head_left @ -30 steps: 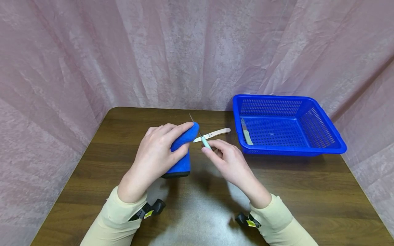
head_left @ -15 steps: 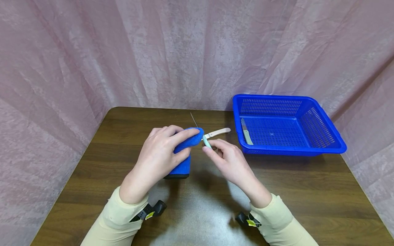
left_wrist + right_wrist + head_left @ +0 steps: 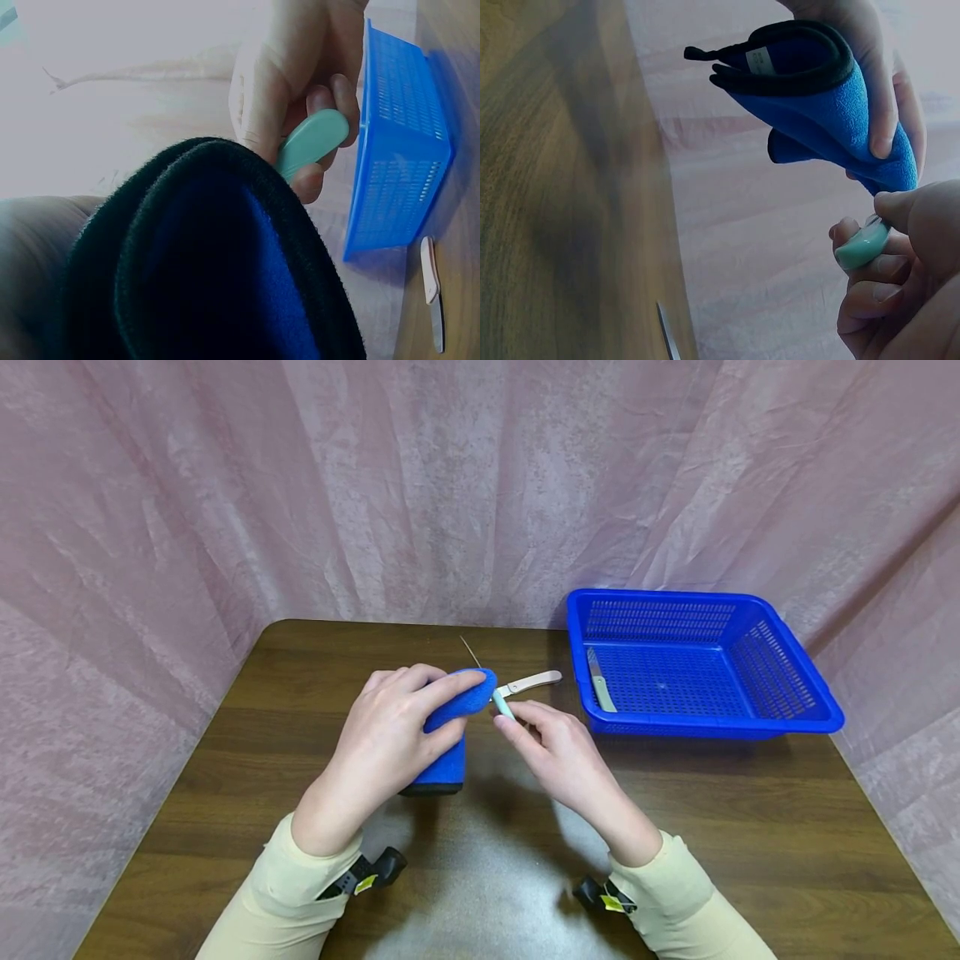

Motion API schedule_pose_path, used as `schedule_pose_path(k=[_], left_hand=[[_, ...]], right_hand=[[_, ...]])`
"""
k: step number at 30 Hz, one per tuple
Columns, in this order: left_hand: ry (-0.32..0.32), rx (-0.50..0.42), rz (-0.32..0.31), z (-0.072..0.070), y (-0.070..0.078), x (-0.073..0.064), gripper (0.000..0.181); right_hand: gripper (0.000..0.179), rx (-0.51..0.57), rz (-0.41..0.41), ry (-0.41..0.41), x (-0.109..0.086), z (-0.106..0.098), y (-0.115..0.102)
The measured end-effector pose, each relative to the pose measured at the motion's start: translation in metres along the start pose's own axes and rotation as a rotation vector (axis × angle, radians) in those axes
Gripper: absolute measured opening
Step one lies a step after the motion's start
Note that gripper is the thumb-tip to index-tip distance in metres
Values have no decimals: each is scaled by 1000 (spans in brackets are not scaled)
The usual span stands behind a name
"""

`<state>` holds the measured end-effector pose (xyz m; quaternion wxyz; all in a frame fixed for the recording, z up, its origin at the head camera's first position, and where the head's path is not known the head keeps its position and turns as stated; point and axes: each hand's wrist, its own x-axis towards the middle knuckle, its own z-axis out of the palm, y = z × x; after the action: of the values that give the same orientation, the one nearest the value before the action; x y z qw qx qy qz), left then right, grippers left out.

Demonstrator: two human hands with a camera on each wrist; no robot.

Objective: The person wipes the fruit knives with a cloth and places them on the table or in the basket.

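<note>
- Blue cloth: the left hand is pinching it over the blade of the mint-handled knife.
- Handle: the right hand is pinching it, beside the cloth.
- White label: we are seeing it only from the right wrist.

Before me, pink velvety curtains hang in loose, creased folds behind the tabletop and along both its sides. The wood I look down on is dark brown with streaked grain, its far left corner rounded; whitish glare pools near me.
</note>
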<state>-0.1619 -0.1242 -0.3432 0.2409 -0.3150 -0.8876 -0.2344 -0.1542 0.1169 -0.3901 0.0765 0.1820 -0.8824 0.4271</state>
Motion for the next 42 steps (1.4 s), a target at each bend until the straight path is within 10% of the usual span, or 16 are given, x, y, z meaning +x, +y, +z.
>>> schedule_pose_path(k=[42], left_hand=[[-13,67,-68,-3,-8,1,49]], right_hand=[[15,94,23,18,0,-2,-4]])
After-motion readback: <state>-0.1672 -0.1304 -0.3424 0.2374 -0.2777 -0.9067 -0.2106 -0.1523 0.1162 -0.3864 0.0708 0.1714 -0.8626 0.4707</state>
